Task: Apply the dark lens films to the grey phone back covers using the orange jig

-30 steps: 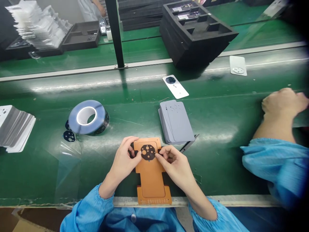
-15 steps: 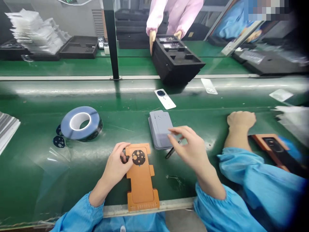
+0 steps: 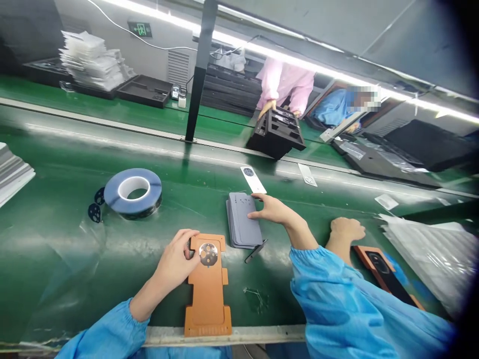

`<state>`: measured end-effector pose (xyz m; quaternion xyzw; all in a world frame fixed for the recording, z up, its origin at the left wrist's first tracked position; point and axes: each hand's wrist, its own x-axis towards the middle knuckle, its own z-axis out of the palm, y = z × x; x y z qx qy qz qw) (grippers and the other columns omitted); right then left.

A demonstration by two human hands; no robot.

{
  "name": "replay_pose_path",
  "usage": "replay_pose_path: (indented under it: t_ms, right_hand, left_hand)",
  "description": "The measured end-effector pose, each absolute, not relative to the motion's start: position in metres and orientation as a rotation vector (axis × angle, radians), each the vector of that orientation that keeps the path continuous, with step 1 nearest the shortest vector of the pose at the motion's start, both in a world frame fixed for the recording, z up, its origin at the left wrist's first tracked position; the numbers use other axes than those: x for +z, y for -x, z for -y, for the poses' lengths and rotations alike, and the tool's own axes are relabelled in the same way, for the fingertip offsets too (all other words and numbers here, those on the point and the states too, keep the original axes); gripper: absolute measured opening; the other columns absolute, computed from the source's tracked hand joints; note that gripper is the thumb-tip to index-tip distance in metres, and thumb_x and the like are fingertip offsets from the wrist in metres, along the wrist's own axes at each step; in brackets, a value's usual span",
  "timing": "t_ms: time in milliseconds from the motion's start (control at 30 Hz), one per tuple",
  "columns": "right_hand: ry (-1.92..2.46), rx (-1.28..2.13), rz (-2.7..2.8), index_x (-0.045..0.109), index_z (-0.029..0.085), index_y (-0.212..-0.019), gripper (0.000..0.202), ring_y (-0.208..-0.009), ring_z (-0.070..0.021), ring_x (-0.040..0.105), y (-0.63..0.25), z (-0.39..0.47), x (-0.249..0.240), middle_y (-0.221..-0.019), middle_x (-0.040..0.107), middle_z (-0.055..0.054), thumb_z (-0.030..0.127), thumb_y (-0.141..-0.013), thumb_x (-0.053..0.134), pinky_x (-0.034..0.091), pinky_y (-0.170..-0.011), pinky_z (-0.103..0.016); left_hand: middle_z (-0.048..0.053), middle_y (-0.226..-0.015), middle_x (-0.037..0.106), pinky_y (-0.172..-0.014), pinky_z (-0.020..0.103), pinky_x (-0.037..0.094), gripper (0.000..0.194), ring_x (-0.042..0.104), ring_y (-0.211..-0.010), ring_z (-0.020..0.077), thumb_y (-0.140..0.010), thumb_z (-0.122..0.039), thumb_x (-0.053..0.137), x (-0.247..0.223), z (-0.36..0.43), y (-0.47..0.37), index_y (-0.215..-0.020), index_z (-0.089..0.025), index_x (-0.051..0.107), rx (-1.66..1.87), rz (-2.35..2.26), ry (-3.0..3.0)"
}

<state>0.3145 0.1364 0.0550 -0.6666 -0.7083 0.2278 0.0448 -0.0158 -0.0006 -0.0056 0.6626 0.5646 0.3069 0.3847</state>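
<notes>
My left hand [image 3: 174, 264] grips the upper left edge of an orange jig [image 3: 207, 299], with the thumb beside a round black camera-lens sticker with holes [image 3: 208, 254]. The jig lies lengthwise at the table's front edge. To its upper right is a stack of grey phone back panels [image 3: 245, 222]. My right hand [image 3: 271, 209] is at the right edge of this stack, thumb and fingers apart, the fingertips at the top panel. A dark pen-like tool [image 3: 256, 251] rests against the stack's lower right corner.
A blue film roll [image 3: 112, 194] stands left, with two round black stickers [image 3: 95, 213] beside it. White panels [image 3: 253, 180] lie beyond the stack. At right are a co-worker's fist [image 3: 346, 233], another orange jig [image 3: 368, 262] and plastic sleeves [image 3: 422, 254]. Across, a person in pink holds black trays [image 3: 277, 137].
My right hand has moved forward from beside the stack to its upper right edge. My left hand stays at the jig. The view has tilted up, and the black trays appear farther off.
</notes>
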Motion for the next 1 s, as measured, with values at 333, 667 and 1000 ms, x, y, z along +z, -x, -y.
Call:
replay_pose_path:
  t_ms: [333, 667, 1000]
  right_hand:
    - [1.541, 0.952, 1.554, 0.057, 0.021, -0.128, 0.06, -0.078, -0.022, 0.07, -0.308, -0.076, 0.117, -0.09, 0.075, -0.007, 0.042, -0.078, 0.082, 0.058, -0.068, -0.036]
    - [1.392, 1.374, 1.585, 0.064, 0.022, -0.128, 0.041, -0.076, -0.0191, 0.072, -0.212, 0.008, 0.086, -0.096, 0.076, -0.006, 0.033, -0.09, 0.067, 0.061, -0.068, -0.033]
    - [1.365, 1.27, 1.769, 0.063, 0.023, -0.127, 0.037, -0.069, -0.014, 0.064, -0.218, 0.018, 0.07, -0.094, 0.072, -0.003, 0.024, -0.091, 0.06, 0.058, -0.063, -0.028]
  left_hand:
    - [0.006, -0.126, 0.064, -0.071, 0.031, 0.055, 0.043, 0.06, -0.06, 0.0086, -0.083, -0.015, 0.054, -0.002, 0.002, 0.018, -0.124, -0.023, 0.063, 0.78, -1.419, -1.639]
    - [0.016, -0.154, 0.047, -0.112, 0.049, 0.045, 0.052, 0.049, -0.14, 0.029, -0.102, -0.041, 0.045, 0.0, 0.037, 0.035, -0.15, -0.02, 0.042, 0.813, -1.36, -1.647]
    - [0.018, -0.172, 0.011, -0.123, 0.067, 0.024, 0.104, 0.008, -0.158, 0.0391, -0.09, -0.052, 0.066, -0.009, 0.066, 0.029, -0.164, -0.025, -0.002, 0.483, -1.375, -1.937]
